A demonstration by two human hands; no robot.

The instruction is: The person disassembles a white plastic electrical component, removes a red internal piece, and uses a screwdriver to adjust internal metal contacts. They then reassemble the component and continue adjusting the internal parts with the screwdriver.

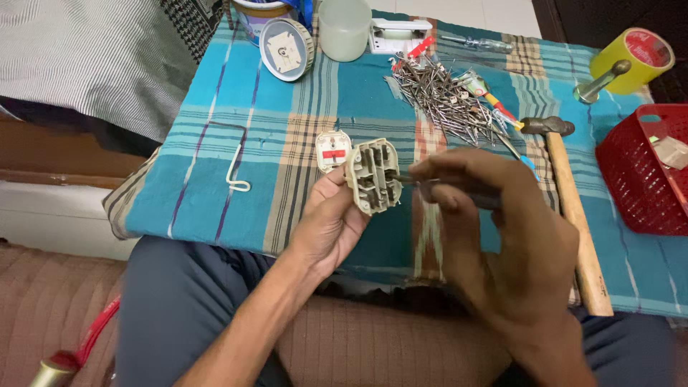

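My left hand (pixel 331 218) holds a cream plastic plug body (pixel 373 176) with its inner side turned toward me, metal contacts showing inside. My right hand (pixel 502 229) grips a screwdriver (pixel 430 181) whose thin tip touches the right side of the plug body. The plug's cover (pixel 333 150), white with a red part in its middle, lies on the cloth just behind my left thumb.
A blue checked cloth (pixel 215 93) covers the table. On it lie a pile of nails (pixel 444 100), a wooden-handled hammer (pixel 573 208), a white hook (pixel 236 168), a round white fitting (pixel 287 49), a translucent cup (pixel 344 29), a yellow tape roll (pixel 634 59) and a red basket (pixel 641 168).
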